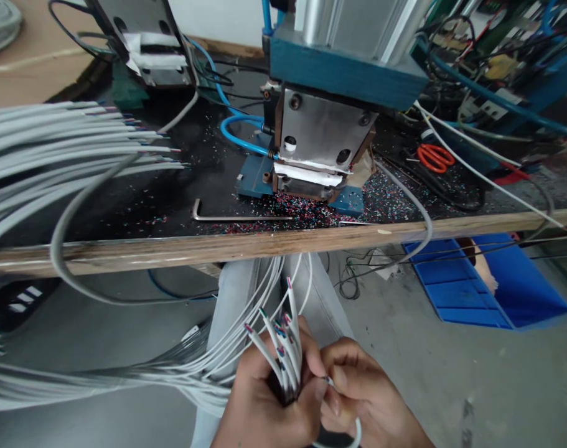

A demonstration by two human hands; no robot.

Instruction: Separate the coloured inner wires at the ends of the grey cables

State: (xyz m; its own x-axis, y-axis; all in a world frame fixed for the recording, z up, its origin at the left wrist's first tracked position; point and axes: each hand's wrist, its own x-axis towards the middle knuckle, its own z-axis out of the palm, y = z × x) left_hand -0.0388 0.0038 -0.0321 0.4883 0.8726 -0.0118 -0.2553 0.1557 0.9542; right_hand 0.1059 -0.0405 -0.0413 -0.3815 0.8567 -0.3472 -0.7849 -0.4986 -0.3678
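Note:
My left hand (274,404) is closed around a bunch of white cables (290,358), whose cut ends stick up and show small coloured wires. The thumb and a finger of that hand meet the tip of one more white cable (356,429). My right hand (362,389) pinches this cable just behind its end, close against my left hand. Dark wire shows at the tip between the fingertips; the finer detail is hidden by the fingers. From the bunch, long white cables (171,373) run across my lap and off to the left.
A bench with a wooden edge (246,246) carries a metal press (323,134), coloured wire scraps, a hex key (241,218) and orange-handled scissors (435,158). Stacked white cables (68,146) lie at left. A grey cable (59,249) loops over the edge. A blue bin (455,289) stands on the floor.

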